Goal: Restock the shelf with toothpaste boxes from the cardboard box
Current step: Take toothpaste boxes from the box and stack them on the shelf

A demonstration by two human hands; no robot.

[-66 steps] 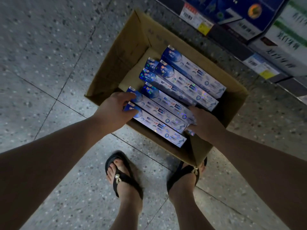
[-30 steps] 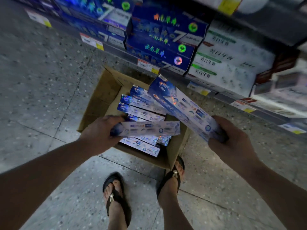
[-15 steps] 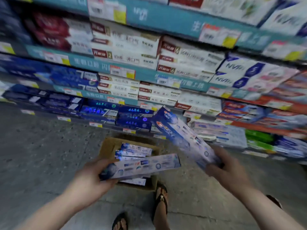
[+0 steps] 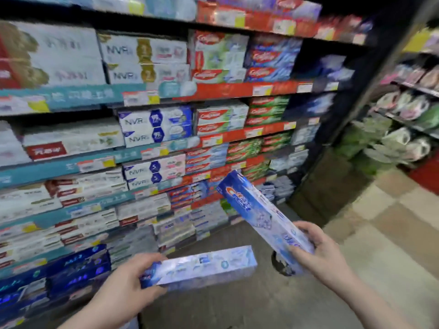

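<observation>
left-hand toothpaste box (image 4: 202, 265): roughly level, long axis left-right, low centre of view, in the air in front of the shelf (image 4: 83, 95), not touching it. left hand (image 4: 128, 283) grips its left end. Thumb on top, the other fingers curled under the box and mostly hidden.

right-hand toothpaste box (image 4: 259, 210): tilted, blue end up and toward the shelf, lower end in the right hand (image 4: 325, 255). Fingers (image 4: 306, 229) wrap the far side and the thumb sits on the near face, so they pinch the lower end. Too blurred to tell if that's one box or a stack. It sits higher than the left-hand box and the two don't touch.

Shelf: several tiers, packed with cartons. White/blue NVR cartons (image 4: 154, 124) are mid, red cartons (image 4: 213, 119) just right of them, dark blue cartons (image 4: 78, 264) bottom left behind the left hand. Price tags (image 4: 140, 98) run along the shelf edges.

floor (image 4: 237, 305): grey under the hands, with beige tiles (image 4: 392, 222) to the right.

second rack (image 4: 403, 129), far right: wrapped roll packs, details blurred.
</observation>
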